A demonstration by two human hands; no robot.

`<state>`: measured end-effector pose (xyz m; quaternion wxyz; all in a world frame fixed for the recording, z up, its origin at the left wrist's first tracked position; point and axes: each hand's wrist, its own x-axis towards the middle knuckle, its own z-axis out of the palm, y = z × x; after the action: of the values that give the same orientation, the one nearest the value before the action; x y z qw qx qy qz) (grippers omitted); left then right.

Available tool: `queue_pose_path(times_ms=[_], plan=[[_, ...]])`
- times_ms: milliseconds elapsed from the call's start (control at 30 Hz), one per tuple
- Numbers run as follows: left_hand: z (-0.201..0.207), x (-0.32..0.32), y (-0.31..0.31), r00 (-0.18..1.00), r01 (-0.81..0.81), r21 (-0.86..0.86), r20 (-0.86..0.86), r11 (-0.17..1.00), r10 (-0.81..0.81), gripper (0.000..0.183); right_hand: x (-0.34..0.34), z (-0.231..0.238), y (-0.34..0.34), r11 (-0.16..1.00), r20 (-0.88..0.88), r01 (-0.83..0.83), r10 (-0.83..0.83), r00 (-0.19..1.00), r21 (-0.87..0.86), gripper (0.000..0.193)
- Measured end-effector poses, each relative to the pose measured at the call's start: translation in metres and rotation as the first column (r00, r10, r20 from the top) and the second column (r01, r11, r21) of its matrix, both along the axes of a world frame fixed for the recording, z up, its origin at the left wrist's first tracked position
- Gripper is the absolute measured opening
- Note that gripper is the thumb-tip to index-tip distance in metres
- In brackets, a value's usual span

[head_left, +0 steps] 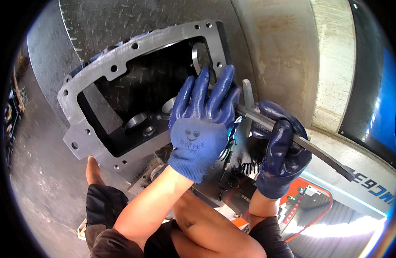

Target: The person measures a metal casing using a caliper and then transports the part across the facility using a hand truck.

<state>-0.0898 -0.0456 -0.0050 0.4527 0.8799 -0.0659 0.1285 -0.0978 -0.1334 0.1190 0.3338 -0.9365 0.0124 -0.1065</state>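
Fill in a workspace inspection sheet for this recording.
Surface: dark metal plate with raised pattern.
Job's things: grey metal frame with bolt holes; long metal bar-like tool.
Clutter: thin greenish item beyond the left glove's edge, kind unclear.
Hands: gloved left hand, fingers extended over the frame's right side, contact unclear; gloved right hand gripping the tool.
Cables: black coiled cord.
Surroundings: pale panel and blue panel at right.

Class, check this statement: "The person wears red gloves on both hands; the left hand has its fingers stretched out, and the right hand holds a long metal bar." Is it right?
Not quite: the gloves are blue, not red, as the head view shows. The left hand does have its fingers stretched out, and the right hand holds a long metal bar.
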Motion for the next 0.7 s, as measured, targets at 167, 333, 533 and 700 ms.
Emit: queue_pose_path(times_ms=[167,333,533,700], plan=[[0.004,0.005,0.002,0.999,-0.007,0.01,0.032,1.0,0.006,0.062,-0.002,0.03,-0.016,0.954,0.073,0.157,-0.181,0.981,0.254,0.04],[0.016,0.01,0.004,0.999,0.001,0.047,0.049,0.999,-0.004,0.059,-0.003,0.033,-0.027,0.864,0.145,0.203,-0.299,0.943,0.461,0.046],[0.011,0.009,-0.008,0.991,0.046,0.081,0.12,0.996,-0.055,0.057,-0.027,0.016,-0.046,0.855,0.206,0.375,-0.465,0.861,0.359,0.051],[0.004,0.008,-0.007,0.983,0.032,-0.003,0.18,0.999,-0.031,0.06,-0.04,0.013,-0.048,0.706,0.169,0.545,-0.668,0.724,0.453,0.053]])
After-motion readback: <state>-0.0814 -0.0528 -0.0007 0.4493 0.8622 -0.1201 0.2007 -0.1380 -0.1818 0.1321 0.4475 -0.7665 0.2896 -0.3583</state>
